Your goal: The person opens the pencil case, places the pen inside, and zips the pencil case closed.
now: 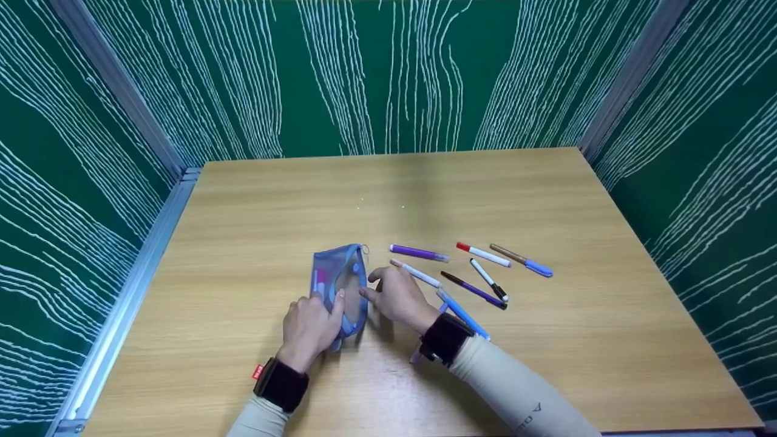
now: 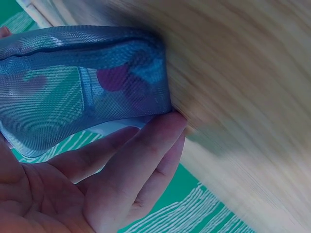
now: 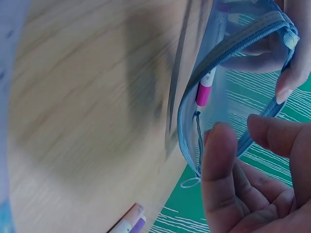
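A blue mesh zip pouch (image 1: 330,267) stands with its zipped mouth spread open. The left hand (image 1: 309,325) grips it from the near left side, its thumb at the mouth's rim. Through the mesh, a marker with a pink cap (image 3: 204,93) shows inside. At the right side of the mouth is the right hand (image 1: 397,295), with a gap between its thumb and forefinger (image 3: 218,155) and nothing visible between them. In the left wrist view, the left fingers (image 2: 141,165) lie under the pouch's corner.
Right of the pouch lie a purple marker (image 1: 419,252), a red-capped marker (image 1: 484,254), a brown-and-blue pen (image 1: 522,261), a black-capped marker (image 1: 489,280), a dark purple pen (image 1: 473,290), a white marker (image 1: 419,274) and a blue marker (image 1: 462,313). Green walls enclose the wooden table (image 1: 291,200).
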{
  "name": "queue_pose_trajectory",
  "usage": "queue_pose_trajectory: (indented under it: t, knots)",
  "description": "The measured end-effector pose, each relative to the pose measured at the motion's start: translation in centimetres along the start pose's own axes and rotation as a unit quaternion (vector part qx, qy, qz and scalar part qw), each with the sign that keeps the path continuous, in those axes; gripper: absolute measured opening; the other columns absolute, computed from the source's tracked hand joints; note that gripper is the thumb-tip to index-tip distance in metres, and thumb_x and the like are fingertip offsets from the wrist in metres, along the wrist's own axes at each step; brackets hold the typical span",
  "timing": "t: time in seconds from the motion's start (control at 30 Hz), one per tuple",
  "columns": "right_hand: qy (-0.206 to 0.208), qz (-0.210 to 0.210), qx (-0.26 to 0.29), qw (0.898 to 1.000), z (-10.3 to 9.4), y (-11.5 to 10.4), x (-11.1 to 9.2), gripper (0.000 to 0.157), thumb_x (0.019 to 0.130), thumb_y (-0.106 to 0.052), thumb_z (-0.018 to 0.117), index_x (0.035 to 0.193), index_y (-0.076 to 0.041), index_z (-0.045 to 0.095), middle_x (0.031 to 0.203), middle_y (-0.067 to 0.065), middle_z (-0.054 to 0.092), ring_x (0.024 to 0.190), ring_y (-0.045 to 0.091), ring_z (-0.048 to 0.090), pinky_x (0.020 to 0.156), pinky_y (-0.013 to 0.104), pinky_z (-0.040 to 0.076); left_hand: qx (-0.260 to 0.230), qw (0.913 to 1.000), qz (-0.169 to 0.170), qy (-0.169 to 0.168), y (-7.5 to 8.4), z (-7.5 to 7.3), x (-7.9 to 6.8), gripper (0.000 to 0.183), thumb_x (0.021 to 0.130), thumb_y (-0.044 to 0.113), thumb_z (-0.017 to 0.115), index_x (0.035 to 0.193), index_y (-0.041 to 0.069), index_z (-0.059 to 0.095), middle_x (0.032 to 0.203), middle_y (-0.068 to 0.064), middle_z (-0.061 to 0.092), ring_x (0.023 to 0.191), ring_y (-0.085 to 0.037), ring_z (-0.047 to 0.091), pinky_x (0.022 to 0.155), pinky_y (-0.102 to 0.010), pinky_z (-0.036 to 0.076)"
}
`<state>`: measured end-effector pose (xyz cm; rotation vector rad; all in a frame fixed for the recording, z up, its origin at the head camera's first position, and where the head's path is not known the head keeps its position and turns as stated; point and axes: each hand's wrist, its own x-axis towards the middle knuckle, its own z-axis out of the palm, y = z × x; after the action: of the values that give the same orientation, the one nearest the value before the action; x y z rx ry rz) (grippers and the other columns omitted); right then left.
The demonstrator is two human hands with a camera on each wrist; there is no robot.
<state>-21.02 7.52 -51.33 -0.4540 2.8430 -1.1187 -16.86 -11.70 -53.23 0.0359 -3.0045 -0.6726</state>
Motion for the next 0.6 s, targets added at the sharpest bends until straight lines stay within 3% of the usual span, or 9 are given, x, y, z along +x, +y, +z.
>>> queue_pose_trajectory:
  t: [0.2,0.4,0.6]
  knots:
    - [0.004,0.002,-0.012,1.000,-0.9,0.4,-0.5,0.034,0.092,-0.024,0.079,0.113,0.001,0.072,0.078,0.003,0.072,0.071,0.013,0.068,0.075,0.036,0.057,-0.003,1.0000,0.000,-0.002,-0.1,0.0,-0.1,0.062,0.103,0.055,0.045,0.086,-0.001,0.064,0.083,-0.021,0.063,0.076,-0.034,0.063,0.068,-0.049,0.052]
    - [0.014,0.021,-0.038,0.999,-2.0,0.6,-0.9,0.038,0.089,-0.029,0.081,0.115,-0.003,0.073,0.079,0.001,0.073,0.068,0.012,0.067,0.063,0.032,0.055,-0.009,0.9999,-0.002,-0.007,0.0,-0.1,-0.1,0.057,0.103,0.055,0.045,0.076,0.006,0.058,0.079,-0.016,0.059,0.070,-0.030,0.058,0.064,-0.046,0.050]
    - [0.014,0.024,-0.079,0.996,-3.0,1.3,-1.2,0.035,0.087,-0.028,0.083,0.113,-0.006,0.075,0.074,-0.002,0.070,0.066,0.013,0.065,0.064,0.036,0.054,-0.017,0.9998,0.004,-0.004,0.0,-0.1,-0.1,0.056,0.104,0.054,0.046,0.073,0.008,0.055,0.077,-0.015,0.058,0.068,-0.029,0.058,0.063,-0.045,0.050]
